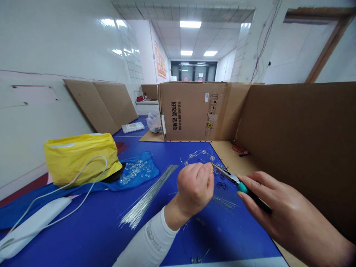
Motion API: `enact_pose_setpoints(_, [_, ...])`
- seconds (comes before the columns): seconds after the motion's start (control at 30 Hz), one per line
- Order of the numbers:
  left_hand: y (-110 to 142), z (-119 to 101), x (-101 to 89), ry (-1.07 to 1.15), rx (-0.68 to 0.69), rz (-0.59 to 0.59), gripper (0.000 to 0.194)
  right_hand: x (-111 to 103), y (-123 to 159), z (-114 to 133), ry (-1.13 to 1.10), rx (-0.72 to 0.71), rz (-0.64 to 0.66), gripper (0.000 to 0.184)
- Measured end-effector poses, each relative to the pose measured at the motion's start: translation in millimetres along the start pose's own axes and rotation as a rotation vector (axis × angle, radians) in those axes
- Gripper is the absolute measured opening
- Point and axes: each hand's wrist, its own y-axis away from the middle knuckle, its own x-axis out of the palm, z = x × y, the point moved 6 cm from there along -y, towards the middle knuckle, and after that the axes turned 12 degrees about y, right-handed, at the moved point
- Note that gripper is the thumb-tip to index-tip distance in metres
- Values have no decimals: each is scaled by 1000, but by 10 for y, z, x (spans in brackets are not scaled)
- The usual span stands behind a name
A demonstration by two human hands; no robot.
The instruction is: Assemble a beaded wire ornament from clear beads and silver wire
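Risk of the needle-nose pliers slipping off the fine wire if the right hand's grip eases, with the pointed tips right by the knuckles of the left hand, so a pinched or pricked finger. Risk too of kinks in the beaded wire ring at upper centre from too hard a twist, and of clear beads scattering off the blue cloth at a careless sweep of the forearm. Left hand at mid-frame, fingers curled tight in a fist, apparently around the wire, forearm rising from a white sleeve. Right hand at right, fingers closed around the teal-and-black handles, tips aimed left. Bundle of straight silver wires on the blue mat, just left of the fist.
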Motion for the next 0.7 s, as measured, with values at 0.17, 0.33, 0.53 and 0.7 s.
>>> enact_pose_setpoints(0.17, [5, 41, 17, 42, -48, 15, 19, -21, -30, -67, -83, 54, 47, 40])
enact_pose_setpoints(0.33, [-8, 167, -6, 259, -235, -11, 17, -20, 2, -187, -223, 173, 98, 43])
enact_pose_setpoints(0.53, [-33, 262, -17, 424, -392, 2, 15, 19, 32, -240, -278, 217, 116, 42])
enact_pose_setpoints(0.7, [-35, 272, -30, 490, -426, 0, 16, 34, 34, -260, -298, 240, 136, 43])
